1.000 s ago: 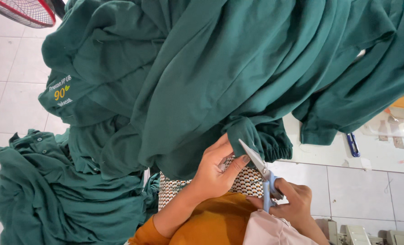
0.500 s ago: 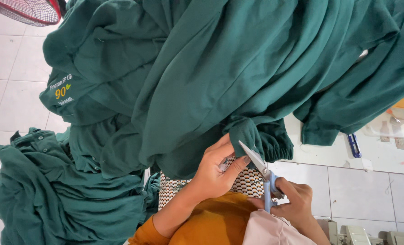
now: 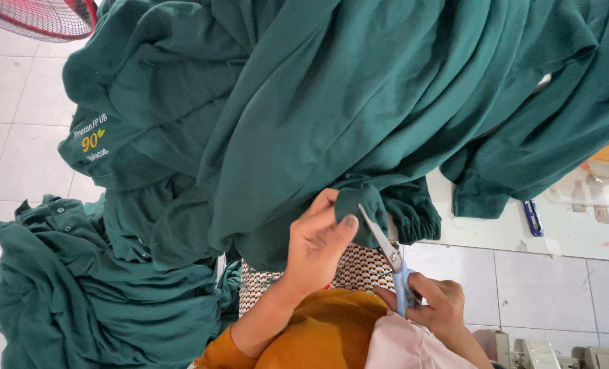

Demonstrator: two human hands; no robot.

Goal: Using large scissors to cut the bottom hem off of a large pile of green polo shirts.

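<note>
The left hand [image 3: 321,239] pinches the ribbed cuff [image 3: 359,208] of a dark green garment [image 3: 332,102], its fingers [image 3: 345,224] closed on the fabric with the thumb pressed against the cuff's lower edge. The right hand [image 3: 435,307] is wrapped around the blue handles of a pair of scissors [image 3: 390,258], fingers curled shut through the loops; the silver blades point up and to the left, their tips touching or just beside the cuff where the left hand holds it. Whether the blades stand slightly apart or together cannot be told. The garment hangs as a large bunched mass across the upper part of the view, a second gathered cuff [image 3: 414,215] lying just right of the held one. Below the hands lie a patterned cloth [image 3: 359,263] and an orange sleeve [image 3: 318,338]. At the left a heap of more green shirts [image 3: 78,287] rests on the white tiled floor [image 3: 17,102], and a red fan grille [image 3: 41,17] shows at the upper left corner. A small blue tool [image 3: 533,217] lies on a white tabletop [image 3: 578,236] at the right.
</note>
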